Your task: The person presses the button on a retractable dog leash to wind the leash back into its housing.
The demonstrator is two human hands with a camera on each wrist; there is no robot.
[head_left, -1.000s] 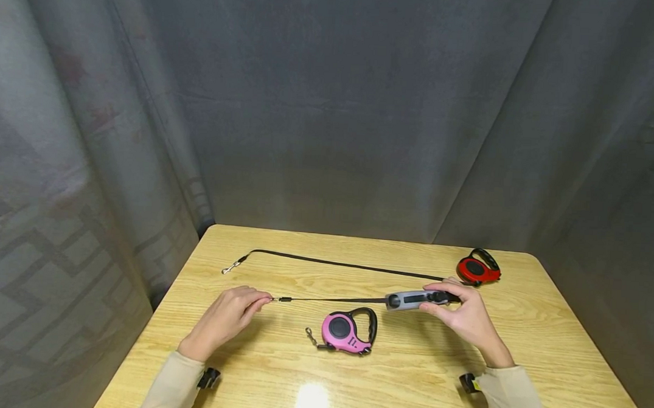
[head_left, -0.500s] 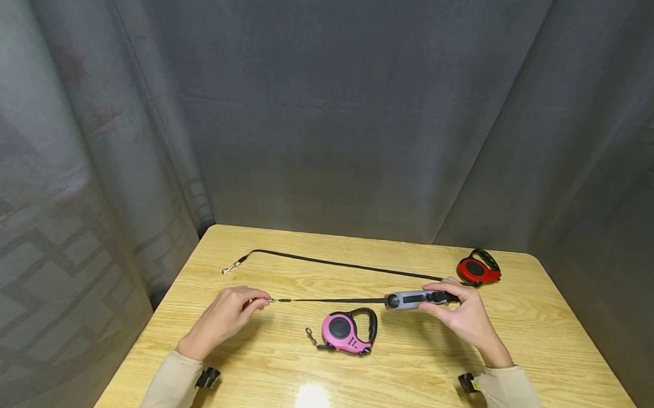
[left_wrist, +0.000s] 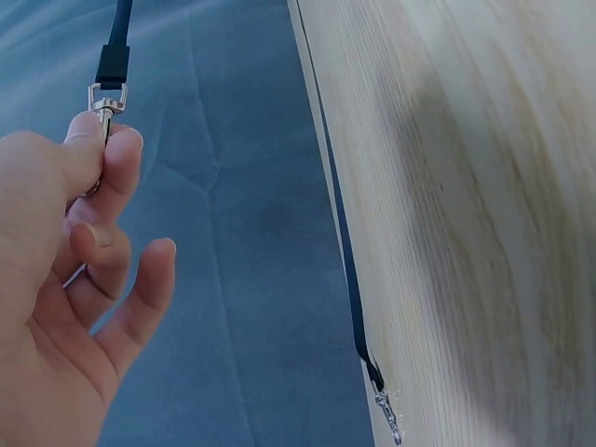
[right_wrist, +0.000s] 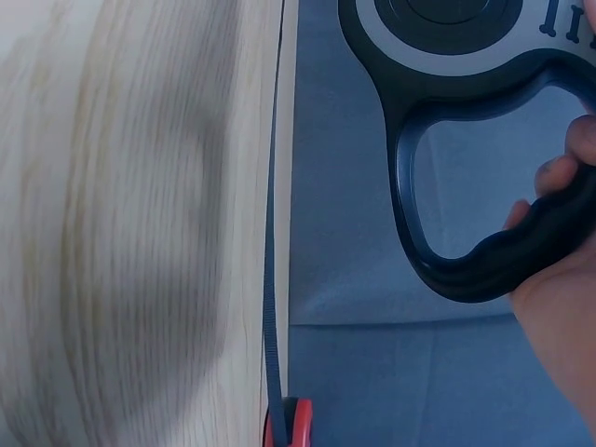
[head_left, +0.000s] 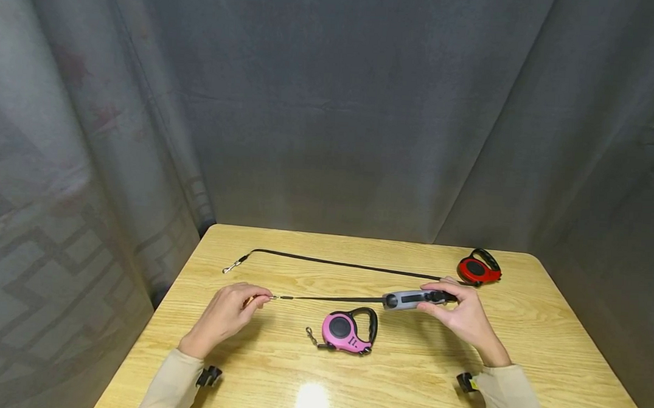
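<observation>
My left hand (head_left: 228, 312) pinches the metal snap hook (left_wrist: 105, 114) of a grey retractable dog leash between thumb and forefinger, the other fingers loosely bent. From the hook a black strap (head_left: 336, 299) runs taut across to the grey leash casing (head_left: 405, 300). My right hand (head_left: 467, 316) grips this leash by its black handle (right_wrist: 484, 279), fingers curled round the grip. Both hands are above the table. Below the taut strap lies a pink retractable leash (head_left: 340, 330), its small hook (head_left: 311, 335) at its left side.
At the back right of the wooden table (head_left: 407, 384) lies a red retractable leash (head_left: 478, 268). Its black strap (head_left: 346, 264) stretches left along the table to a metal hook (head_left: 233, 267). Grey curtains (head_left: 331, 107) stand behind and at both sides.
Both hands keep their holds almost in place. The grey casing has shifted very slightly left, and the strap has turned a little between the hands.
</observation>
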